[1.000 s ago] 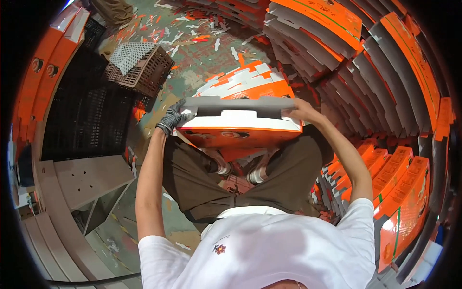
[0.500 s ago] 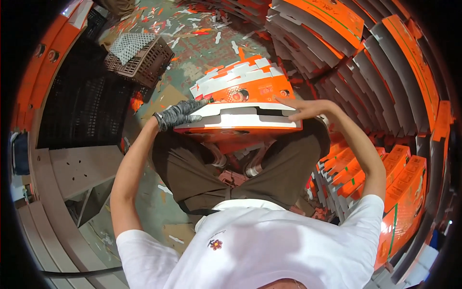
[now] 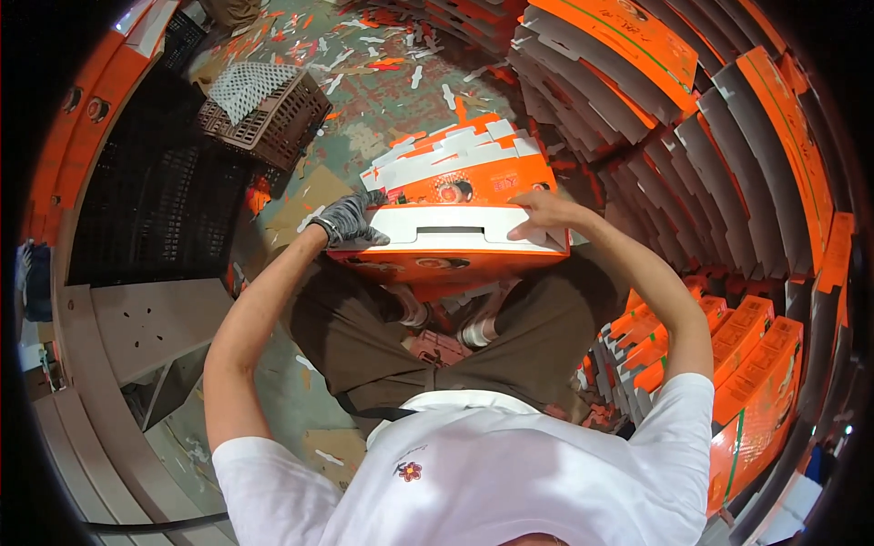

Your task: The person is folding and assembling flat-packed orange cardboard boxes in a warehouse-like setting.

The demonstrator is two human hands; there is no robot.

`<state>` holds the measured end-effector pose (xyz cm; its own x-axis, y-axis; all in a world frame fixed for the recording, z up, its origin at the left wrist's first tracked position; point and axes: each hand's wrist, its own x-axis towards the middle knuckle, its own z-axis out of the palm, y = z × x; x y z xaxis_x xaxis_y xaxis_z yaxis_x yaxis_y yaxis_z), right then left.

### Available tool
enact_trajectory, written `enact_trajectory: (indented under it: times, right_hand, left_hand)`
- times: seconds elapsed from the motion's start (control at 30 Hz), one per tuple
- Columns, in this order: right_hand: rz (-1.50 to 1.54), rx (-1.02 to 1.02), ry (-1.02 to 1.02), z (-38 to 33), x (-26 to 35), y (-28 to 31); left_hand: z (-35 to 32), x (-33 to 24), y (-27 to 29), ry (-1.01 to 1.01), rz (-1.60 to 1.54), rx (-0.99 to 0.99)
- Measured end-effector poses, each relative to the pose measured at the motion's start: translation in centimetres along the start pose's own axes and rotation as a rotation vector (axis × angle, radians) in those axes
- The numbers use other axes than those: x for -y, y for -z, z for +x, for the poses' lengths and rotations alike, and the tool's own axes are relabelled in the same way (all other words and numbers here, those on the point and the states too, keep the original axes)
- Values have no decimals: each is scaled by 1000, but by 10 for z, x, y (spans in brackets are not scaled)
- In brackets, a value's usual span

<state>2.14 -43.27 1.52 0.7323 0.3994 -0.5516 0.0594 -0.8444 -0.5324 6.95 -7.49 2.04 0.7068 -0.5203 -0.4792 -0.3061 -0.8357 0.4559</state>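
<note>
A stack of flat orange-and-white cardboard box blanks (image 3: 423, 259) stands on edge between my knees. Its white top edge (image 3: 451, 217) runs across it, with a narrow handle slot in the middle. My left hand (image 3: 350, 219), in a grey knitted glove, grips the left end, thumb on the near side. At the right end my bare right hand (image 3: 546, 215) pinches the same edge, fingertips on the far side. Beyond it, more fanned blanks (image 3: 455, 156) lean with their white tabs showing. Parts of both hands' fingers are hidden behind the board.
Tall piles of folded orange-and-grey blanks (image 3: 728, 173) rise on the right. Strapped orange bundles (image 3: 751, 364) stand near my right elbow. A brown plastic crate (image 3: 278, 123) with white netting sits at the far left, before black crates (image 3: 164, 200). Cardboard scraps (image 3: 391, 64) litter the floor.
The wide dark gap along the white edge has closed to a narrow slot, and the near orange face shows more. My right hand has moved left along the edge.
</note>
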Motion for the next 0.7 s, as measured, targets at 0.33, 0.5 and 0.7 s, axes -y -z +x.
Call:
enact_trajectory:
  times: [0.33,0.5,0.7]
  right_hand:
    - [49,-181,13,-11,-3,-2]
    - [428,43,163,-20,7,14]
    - [640,-523,272,-45,-32,55]
  left_hand:
    - [18,-5,-10,-13,225,-84]
    - [-23,-90,-21,-298,559,-154]
    - [-101,-105,31,-799,871,-648]
